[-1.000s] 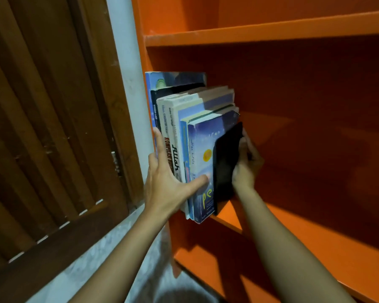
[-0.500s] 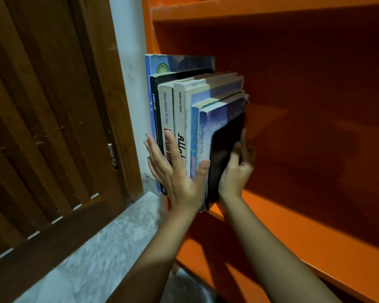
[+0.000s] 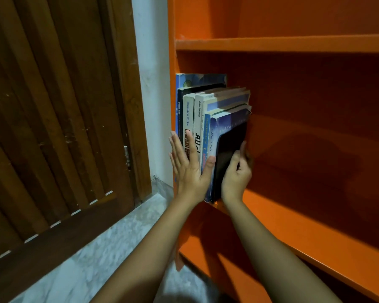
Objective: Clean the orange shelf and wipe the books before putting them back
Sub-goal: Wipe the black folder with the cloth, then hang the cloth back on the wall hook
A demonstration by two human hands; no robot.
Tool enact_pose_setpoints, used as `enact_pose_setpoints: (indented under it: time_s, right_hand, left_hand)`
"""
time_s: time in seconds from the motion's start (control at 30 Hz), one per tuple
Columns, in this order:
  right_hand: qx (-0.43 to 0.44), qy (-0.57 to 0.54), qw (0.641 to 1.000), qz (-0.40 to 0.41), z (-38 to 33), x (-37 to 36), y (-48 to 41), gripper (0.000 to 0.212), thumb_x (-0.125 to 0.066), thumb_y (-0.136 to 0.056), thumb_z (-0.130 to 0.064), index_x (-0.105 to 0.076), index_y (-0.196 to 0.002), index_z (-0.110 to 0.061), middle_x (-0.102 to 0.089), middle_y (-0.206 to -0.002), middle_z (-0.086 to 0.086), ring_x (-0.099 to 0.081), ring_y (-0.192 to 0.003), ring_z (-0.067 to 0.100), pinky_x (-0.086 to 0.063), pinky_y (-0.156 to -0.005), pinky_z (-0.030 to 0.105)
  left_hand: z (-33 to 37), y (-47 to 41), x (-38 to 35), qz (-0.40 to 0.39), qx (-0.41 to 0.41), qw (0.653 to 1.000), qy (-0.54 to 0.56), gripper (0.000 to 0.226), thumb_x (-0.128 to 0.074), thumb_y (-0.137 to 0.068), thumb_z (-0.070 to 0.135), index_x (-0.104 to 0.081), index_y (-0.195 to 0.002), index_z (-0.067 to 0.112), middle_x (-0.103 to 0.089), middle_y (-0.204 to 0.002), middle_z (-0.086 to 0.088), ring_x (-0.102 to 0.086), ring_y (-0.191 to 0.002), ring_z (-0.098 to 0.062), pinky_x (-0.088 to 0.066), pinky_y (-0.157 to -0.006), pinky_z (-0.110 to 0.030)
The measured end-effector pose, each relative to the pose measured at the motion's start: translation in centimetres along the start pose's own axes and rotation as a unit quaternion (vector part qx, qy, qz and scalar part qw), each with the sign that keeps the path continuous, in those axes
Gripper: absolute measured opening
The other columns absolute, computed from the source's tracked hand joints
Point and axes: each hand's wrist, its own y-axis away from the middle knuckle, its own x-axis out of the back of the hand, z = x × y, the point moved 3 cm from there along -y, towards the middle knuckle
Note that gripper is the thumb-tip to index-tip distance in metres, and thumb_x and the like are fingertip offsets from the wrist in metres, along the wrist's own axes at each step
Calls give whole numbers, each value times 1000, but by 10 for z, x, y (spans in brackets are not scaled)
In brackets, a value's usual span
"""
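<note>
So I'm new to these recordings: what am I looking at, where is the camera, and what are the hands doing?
No machine here: a person's two bare hands, filmed by one camera worn on the head, looking forward and down. A row of books stands upright at the left end of an orange shelf. The left hand lies flat against their spines. The right hand grips a black slab, perhaps a bookend, set against the last book. A wooden door is at the left.
</note>
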Motion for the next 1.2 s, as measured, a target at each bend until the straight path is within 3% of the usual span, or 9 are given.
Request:
enact_pose_setpoints:
  time_s: [0.07, 0.17, 0.37, 0.57, 0.7, 0.9, 1.0, 1.1, 1.2]
  right_hand:
    - [8, 57, 997, -48, -9, 8, 10, 75, -28, -92, -62, -63, -117, -1, -62, -115, 25, -55, -112, 38, -40, -94, 39]
    - [-4, 134, 985, -104, -23, 20, 26, 43, -43, -98, -24, -45, -137, -6, -48, -136, 21, -43, -128, 31, -28, -102, 22]
    - [58, 192, 966, -162, -38, 38, 101, 31, -56, -78, 7, -59, -109, 2, -53, -115, 16, -52, -109, 27, -33, -93, 17]
    - [-4, 194, 932, -306, 9, 24, 210, 26, -56, -75, 10, -61, -98, -4, -48, -102, 5, -48, -92, 13, -28, -76, 0]
    - [-149, 242, 842, -459, 99, 14, 290, 22, -59, -84, -4, -60, -105, -10, -53, -104, 6, -51, -96, 17, -32, -75, 16]
    - [-305, 289, 701, -577, 206, -2, 391, 37, -57, -91, -26, -54, -121, -5, -58, -119, 16, -55, -110, 30, -43, -88, 31]
    - [-332, 277, 684, -587, 244, -19, 425, 64, -55, -84, -46, -46, -135, -9, -50, -132, 12, -49, -122, 28, -38, -103, 36]
    - [-343, 277, 679, -587, 263, -41, 441, 58, -60, -88, -26, -39, -140, -12, -45, -132, 10, -43, -125, 25, -31, -95, 18]
    - [-344, 257, 693, -579, 261, -63, 434, 43, -59, -90, -11, -50, -133, -9, -56, -129, 10, -51, -118, 20, -34, -88, 13]
  left_hand:
    - [7, 3, 13, -50, 13, 999, 11, 79, -11, -85, 75, 20, -144, 33, 32, -153, -4, 26, -142, -18, 13, -112, -37]
    - [11, 7, 32, -114, 41, 992, 16, 76, -27, -90, 66, 17, -145, 38, 28, -154, 1, 13, -146, -21, -1, -117, -47]
    - [-16, 58, 73, -186, 77, 979, -32, 59, -50, -96, 28, -27, -146, 10, -34, -149, -8, -33, -137, -22, -30, -111, -33]
    - [-119, 168, 92, -244, 218, 939, -103, 46, -52, -94, 19, -42, -138, 8, -46, -141, -12, -43, -129, -25, -35, -105, -33]
    - [-203, 263, 105, -275, 349, 887, -124, 45, -51, -94, 21, -43, -137, 10, -45, -140, -11, -43, -129, -24, -32, -104, -30]
    - [-302, 397, 114, -306, 515, 794, -102, 52, -55, -94, 26, -38, -141, 11, -41, -144, -15, -41, -131, -28, -31, -103, -31]
    - [-330, 437, 102, -310, 550, 770, -91, 51, -54, -94, 22, -37, -141, 9, -41, -143, -15, -42, -128, -29, -32, -103, -31]
    - [-349, 449, 93, -266, 574, 770, -76, 39, -59, -91, 20, -53, -129, 12, -55, -129, -11, -53, -116, -26, -40, -93, -28]
    - [-353, 431, 90, -259, 594, 761, -24, 38, -56, -81, 31, -64, -115, 14, -64, -116, -9, -59, -108, -24, -41, -85, -26]
